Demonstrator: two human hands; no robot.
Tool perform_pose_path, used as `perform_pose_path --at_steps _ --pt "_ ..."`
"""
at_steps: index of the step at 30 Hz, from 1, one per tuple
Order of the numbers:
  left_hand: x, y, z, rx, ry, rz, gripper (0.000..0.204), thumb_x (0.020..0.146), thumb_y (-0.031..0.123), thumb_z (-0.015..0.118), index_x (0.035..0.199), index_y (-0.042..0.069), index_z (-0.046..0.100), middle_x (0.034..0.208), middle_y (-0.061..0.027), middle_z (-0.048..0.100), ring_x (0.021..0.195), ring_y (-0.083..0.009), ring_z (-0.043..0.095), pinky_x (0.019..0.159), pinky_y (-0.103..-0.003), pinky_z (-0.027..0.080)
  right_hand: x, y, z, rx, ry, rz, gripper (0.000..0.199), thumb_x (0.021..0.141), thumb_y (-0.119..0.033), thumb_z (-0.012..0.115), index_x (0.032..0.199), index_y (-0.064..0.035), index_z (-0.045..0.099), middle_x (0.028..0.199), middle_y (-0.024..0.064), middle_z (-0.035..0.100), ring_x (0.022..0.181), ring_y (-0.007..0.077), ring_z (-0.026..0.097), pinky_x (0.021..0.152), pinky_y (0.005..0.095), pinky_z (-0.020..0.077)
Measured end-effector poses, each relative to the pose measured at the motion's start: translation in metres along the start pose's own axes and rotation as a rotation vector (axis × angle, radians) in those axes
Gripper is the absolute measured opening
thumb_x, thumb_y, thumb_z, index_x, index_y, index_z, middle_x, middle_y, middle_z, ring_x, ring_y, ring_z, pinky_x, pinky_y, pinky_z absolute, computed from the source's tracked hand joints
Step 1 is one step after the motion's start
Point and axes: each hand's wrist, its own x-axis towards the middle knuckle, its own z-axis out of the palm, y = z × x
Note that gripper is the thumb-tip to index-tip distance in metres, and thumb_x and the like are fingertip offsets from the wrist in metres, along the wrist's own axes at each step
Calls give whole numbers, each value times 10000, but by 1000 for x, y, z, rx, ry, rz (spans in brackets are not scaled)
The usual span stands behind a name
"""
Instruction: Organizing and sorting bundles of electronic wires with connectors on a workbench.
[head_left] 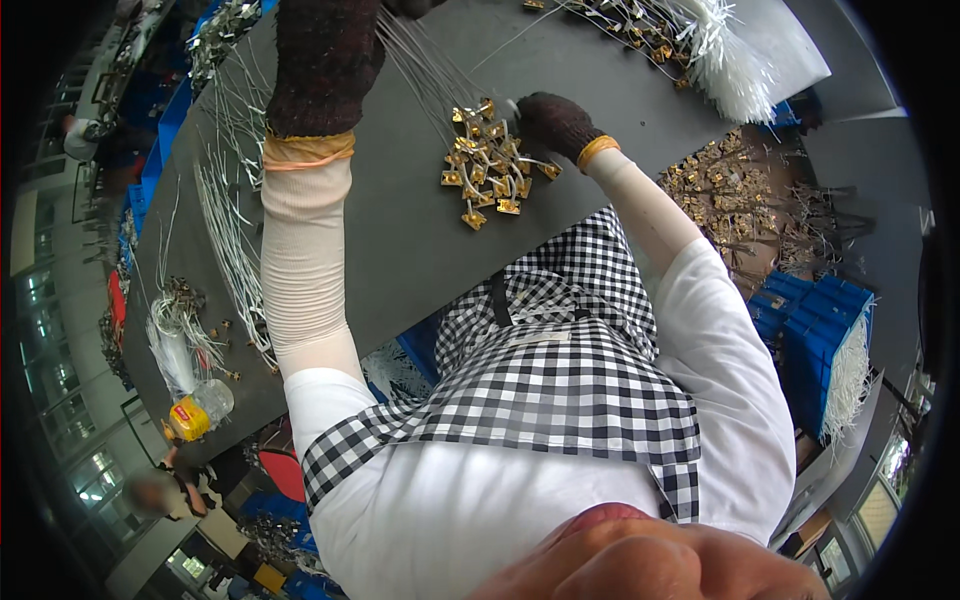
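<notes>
A bundle of thin grey-white wires (425, 75) slants down the dark table from the top edge. Small brass-coloured metal pieces (477, 180) cluster at its lower end. My left hand (325, 65), in a dark knitted glove, is closed around the upper part of the wires; the frame edge cuts off some fingers. Just right of the metal pieces is my gloved right hand (555, 125), low over the table. Its fingers are curled together, with a small pale bit at their tips that I cannot make out.
More brass-ended wires (640, 35) and a white strand bundle (725, 65) lie at the far right. Metal pieces (720, 190) are heaped beyond my right arm, above blue crates (815, 320). Loose wires (230, 220) and a clear bottle (205, 408) occupy the table's left side.
</notes>
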Motion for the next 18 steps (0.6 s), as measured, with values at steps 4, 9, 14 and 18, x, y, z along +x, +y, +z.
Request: perform_pose_path --at_steps 4,9,14,18 --pt "2 -6 -3 22 -16 -34 287 1069 257 589 1172 -1 662 688 21 532 549 -80 476 611 -291 506 14 18 -9 124 -19 -137 259 954 -218 583 1127 -75 712 1111 163 723 984 361 706 854 456 562" --pt "-2 -5 -2 -7 -12 -16 301 1071 268 587 1161 -9 663 655 28 507 540 -79 453 602 -290 486 50 -15 -15 107 113 -357 207 959 -194 571 1068 -69 696 1025 175 724 977 383 699 839 464 558" --pt "-5 -2 1 -3 -7 -25 309 1068 281 594 1159 -6 665 647 33 492 535 -80 437 600 -294 483 63 -1 4 234 44 -188 256 926 -233 628 1110 -107 753 1115 188 731 1027 407 694 895 460 552" --pt "-3 -6 -5 4 -44 -9 319 1064 294 602 1163 -3 667 637 37 474 531 -77 425 596 -295 481 71 -4 -5 147 2 -232 265 932 -223 619 1139 -114 743 1111 188 732 1017 400 699 892 462 553"
